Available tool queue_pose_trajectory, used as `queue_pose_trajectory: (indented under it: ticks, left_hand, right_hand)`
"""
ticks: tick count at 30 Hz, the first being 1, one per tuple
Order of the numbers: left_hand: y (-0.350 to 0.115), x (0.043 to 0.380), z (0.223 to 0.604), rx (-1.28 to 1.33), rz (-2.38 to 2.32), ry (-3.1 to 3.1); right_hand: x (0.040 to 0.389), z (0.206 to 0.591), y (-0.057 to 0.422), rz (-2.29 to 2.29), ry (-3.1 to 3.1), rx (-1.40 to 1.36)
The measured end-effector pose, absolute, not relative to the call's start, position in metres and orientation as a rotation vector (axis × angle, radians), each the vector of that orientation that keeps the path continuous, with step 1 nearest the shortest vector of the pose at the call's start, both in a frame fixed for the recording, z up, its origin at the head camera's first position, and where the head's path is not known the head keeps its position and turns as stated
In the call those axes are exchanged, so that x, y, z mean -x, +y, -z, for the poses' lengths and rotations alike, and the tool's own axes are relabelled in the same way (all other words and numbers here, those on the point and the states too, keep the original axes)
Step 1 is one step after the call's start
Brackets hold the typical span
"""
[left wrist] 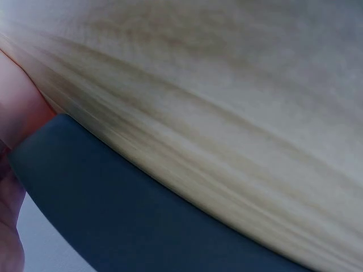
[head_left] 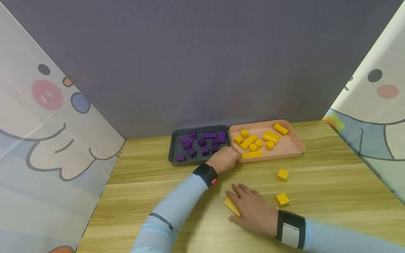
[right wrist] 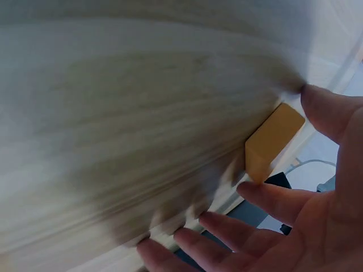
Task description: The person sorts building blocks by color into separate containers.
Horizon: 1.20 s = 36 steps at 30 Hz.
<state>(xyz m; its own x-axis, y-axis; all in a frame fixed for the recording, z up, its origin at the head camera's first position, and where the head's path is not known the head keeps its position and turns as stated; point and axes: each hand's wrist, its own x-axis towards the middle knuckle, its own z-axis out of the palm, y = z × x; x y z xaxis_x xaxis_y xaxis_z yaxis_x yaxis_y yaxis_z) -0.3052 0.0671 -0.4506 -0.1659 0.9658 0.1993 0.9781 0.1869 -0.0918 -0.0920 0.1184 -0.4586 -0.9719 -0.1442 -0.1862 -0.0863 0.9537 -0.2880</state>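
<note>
In the head view, my left hand [head_left: 224, 159] reaches to where the dark tray [head_left: 172, 149] and the pink tray [head_left: 299, 149] meet, at their front corners. Its fingertips are close by the left end of a long yellow block [head_left: 254, 154] inside the pink tray; I cannot tell whether they grip anything. The left wrist view shows the hand [left wrist: 10, 226] at the edge beside the dark tray's outer wall [left wrist: 142, 204]. My right hand [head_left: 253, 212] lies low over the table, fingers spread. A yellow block [right wrist: 275, 139] sits between thumb and index finger, the index fingertip at its end.
Several purple blocks [head_left: 192, 152] lie in the dark tray. The pink tray bears several yellow pieces, among them a cylinder [head_left: 281, 129]. Two yellow cubes, one farther [head_left: 283, 175] and one nearer [head_left: 282, 199], are on the wooden table [head_left: 139, 196]. A grey panel [head_left: 202, 63] stands behind the trays.
</note>
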Motion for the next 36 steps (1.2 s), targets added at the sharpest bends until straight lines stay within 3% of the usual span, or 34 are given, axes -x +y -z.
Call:
queue_pose_trajectory:
  ticks: [29, 36]
  left_hand:
    - [0.076, 0.284, 0.433, 1.812, -0.170, -2.408]
    - [0.077, 0.283, 0.430, 1.814, -0.146, -2.394]
  right_hand:
    - [0.092, 0.444, 0.138, 0.452, 2.914, 0.252]
    - [0.095, 0.425, 0.155, 0.414, 3.042, 0.260]
